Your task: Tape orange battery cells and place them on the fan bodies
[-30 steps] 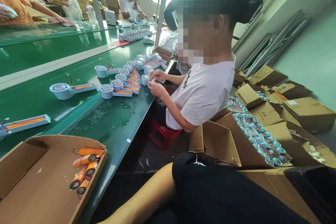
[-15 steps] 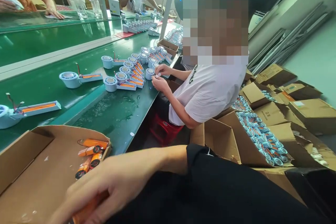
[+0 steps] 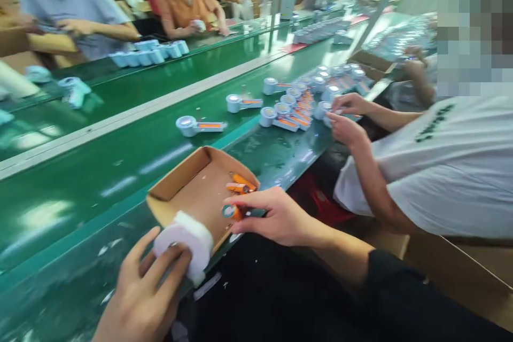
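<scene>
A white rounded piece (image 3: 196, 240) is grasped by the left hand (image 3: 146, 288), its fingers laid across the flat face. An orange cylinder (image 3: 232, 212) with a teal end is pinched between the thumb and fingers of the right hand (image 3: 280, 219), and is held just to the right of the white piece, near the rim of an open cardboard box (image 3: 180, 176). More orange cylinders (image 3: 240, 184) are gathered inside the box, at its far right side. The box is set on the green surface (image 3: 256, 147). Beyond it, three handled units (image 3: 186, 126) with round heads and orange strips are spaced apart in a line, and a cluster of similar units (image 3: 288, 112) is laid to their right. Beside that cluster, a small item too blurred to identify is handled by a co-worker's hands (image 3: 348, 120), at the end of a white-shirted body. Across a pale strip (image 3: 120, 109), pale-blue pieces (image 3: 150, 53) are lined up before a person in a light blue shirt (image 3: 88, 10).
</scene>
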`<state>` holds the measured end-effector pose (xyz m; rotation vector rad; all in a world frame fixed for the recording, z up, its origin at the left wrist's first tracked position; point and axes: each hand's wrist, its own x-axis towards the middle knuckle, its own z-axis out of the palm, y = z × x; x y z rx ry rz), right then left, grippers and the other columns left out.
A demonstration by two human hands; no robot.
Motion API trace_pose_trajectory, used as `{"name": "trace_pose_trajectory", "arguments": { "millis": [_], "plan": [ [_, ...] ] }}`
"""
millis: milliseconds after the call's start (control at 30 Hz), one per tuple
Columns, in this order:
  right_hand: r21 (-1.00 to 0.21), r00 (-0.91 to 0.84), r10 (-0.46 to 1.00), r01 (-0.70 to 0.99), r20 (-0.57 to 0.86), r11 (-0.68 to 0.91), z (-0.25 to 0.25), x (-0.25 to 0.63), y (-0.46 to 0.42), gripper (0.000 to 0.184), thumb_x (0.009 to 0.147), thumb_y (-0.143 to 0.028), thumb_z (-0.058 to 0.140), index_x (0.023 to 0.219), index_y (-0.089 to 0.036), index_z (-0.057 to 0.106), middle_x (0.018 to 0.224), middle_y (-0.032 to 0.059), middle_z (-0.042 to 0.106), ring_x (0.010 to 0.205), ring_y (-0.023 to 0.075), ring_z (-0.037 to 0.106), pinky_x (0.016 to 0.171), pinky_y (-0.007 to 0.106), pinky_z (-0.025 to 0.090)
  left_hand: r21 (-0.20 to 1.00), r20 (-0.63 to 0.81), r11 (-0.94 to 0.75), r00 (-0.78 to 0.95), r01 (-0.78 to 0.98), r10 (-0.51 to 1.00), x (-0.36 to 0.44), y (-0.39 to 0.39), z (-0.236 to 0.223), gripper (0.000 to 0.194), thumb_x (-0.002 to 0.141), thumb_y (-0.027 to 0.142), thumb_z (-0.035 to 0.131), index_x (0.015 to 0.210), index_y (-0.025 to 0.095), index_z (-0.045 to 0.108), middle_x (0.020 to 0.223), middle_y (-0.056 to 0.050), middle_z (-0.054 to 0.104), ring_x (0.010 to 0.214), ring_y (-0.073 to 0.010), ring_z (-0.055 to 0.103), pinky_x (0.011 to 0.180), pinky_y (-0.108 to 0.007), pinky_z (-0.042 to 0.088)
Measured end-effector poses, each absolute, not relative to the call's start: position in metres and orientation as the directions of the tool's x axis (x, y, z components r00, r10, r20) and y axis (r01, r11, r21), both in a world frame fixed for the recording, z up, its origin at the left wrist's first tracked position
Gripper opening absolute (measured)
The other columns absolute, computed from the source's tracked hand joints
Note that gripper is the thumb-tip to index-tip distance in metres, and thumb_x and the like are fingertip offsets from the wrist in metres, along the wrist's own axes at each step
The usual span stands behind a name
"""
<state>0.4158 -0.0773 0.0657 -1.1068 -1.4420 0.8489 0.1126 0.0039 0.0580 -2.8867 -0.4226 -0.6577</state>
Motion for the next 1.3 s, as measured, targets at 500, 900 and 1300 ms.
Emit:
{"name": "trace_pose_trajectory", "arguments": {
  "millis": [500,900,1300],
  "plan": [
    [-0.989,0.007,0.995,0.108,0.102,0.1,0.069,0.411,-0.072,0.043,0.069,-0.033,0.099,0.109,-0.026,0.086,0.076,-0.0025,0.08,0.065,0.0163,0.074,0.069,0.028,0.066,-0.343,0.266,-0.873,0.928,0.345,0.262,0.148,-0.031,0.107,0.028,0.094,0.005,0.061,0.114,0.015,0.078,0.108,-0.01,0.073,0.124,-0.0371,0.064,0.082,-0.037,0.07],
    [-0.893,0.552,0.833,-0.362,0.027,0.268,0.07,0.405,-0.054,0.046,0.064,-0.038,0.099,0.106,-0.032,0.079,0.091,-0.0022,0.081,0.08,0.022,0.079,0.071,0.038,0.068,-0.055,0.335,-0.861,0.822,0.505,0.46,0.139,-0.074,0.068,0.04,0.096,0.001,0.054,0.129,0.014,0.072,0.108,-0.011,0.077,0.139,-0.0415,0.061,0.09,-0.04,0.068],
    [-0.996,0.608,0.79,-0.073,-0.079,-0.044,0.026,0.439,-0.057,0.046,0.064,-0.057,0.082,0.108,-0.065,0.073,0.094,0.0141,0.082,0.107,0.048,0.076,0.08,0.07,0.058,0.125,0.063,0.124,-0.132,0.984,0.989,-0.052,0.109,0.069,0.043,0.101,0.04,0.054,0.135,0.02,0.073,0.148,-0.013,0.067,0.143,-0.031,0.057,0.125,-0.044,0.041]
  ]
}}
